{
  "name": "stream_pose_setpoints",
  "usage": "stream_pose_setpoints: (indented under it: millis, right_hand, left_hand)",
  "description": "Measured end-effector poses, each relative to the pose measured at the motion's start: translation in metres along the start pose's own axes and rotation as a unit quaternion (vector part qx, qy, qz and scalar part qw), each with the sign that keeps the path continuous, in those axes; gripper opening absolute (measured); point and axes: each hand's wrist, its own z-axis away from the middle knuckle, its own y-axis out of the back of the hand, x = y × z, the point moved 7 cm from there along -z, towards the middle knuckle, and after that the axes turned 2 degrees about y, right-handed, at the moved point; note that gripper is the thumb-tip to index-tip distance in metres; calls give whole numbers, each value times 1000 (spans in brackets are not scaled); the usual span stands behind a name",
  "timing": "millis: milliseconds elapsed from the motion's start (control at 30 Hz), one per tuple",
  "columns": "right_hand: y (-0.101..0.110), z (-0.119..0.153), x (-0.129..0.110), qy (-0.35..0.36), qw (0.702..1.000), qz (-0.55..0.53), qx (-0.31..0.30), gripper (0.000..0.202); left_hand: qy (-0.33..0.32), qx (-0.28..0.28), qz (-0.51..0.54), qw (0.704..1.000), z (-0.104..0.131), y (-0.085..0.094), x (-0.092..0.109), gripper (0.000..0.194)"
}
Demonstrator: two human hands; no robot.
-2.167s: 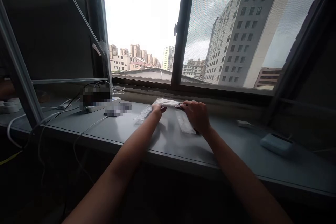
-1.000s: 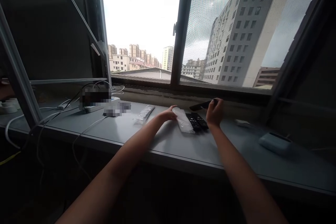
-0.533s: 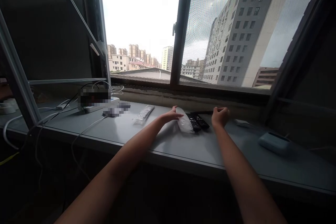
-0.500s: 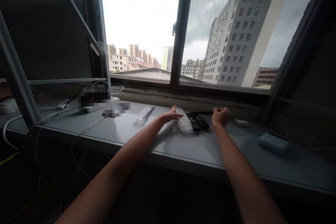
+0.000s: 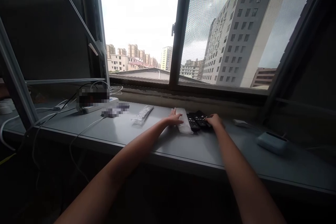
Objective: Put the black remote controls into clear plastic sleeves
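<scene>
My left hand (image 5: 174, 118) lies with spread fingers on a white plastic sleeve (image 5: 186, 126), by its left edge. Right of the sleeve, black remote controls (image 5: 193, 123) with rows of buttons lie side by side, partly overlapping. My right hand (image 5: 215, 120) grips the rightmost remote control (image 5: 202, 120) at its right side, fingertips on its button face. That hand hides part of the remote. Farther left, a clear plastic packet (image 5: 142, 114) rests on the desk.
A blue-grey box-shaped device (image 5: 272, 142) stands on the desk (image 5: 168, 147) at right, near a small white item (image 5: 240, 123). White cables and a power strip (image 5: 102, 106) occupy the left. A metal frame post (image 5: 15, 73) rises there, and a window is behind the desk.
My right hand has come down and left, laying the remote control it held beside the others. My left hand's fingers have spread flatter on the plastic sleeve.
</scene>
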Motion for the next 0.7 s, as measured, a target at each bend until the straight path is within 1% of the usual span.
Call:
stream_pose_setpoints:
  millis: [67,133,233,333,467,567,700]
  right_hand:
    - [-2,0,-2,13,999,39,-9,41]
    - [-3,0,-2,22,997,68,-9,39]
    - [-4,2,-5,36,994,105,-5,41]
    - [-8,6,-11,67,990,123,-11,49]
    - [-19,10,-20,117,987,102,-51,64]
    - [-28,10,-26,155,980,87,-84,67]
    - [-37,7,-31,194,969,109,-111,61]
  left_hand:
    - [-13,-5,-9,1000,-2,-4,2,65]
    - [-34,-26,-4,999,-1,-9,6,67]
    - [-53,-61,-21,996,3,-17,12,77]
    - [-51,-85,-59,993,6,-23,14,84]
    - [-47,-73,-69,994,8,-24,14,88]
    - [-56,-65,-65,994,9,-21,15,88]
    - [-101,-58,-75,990,12,-17,21,71]
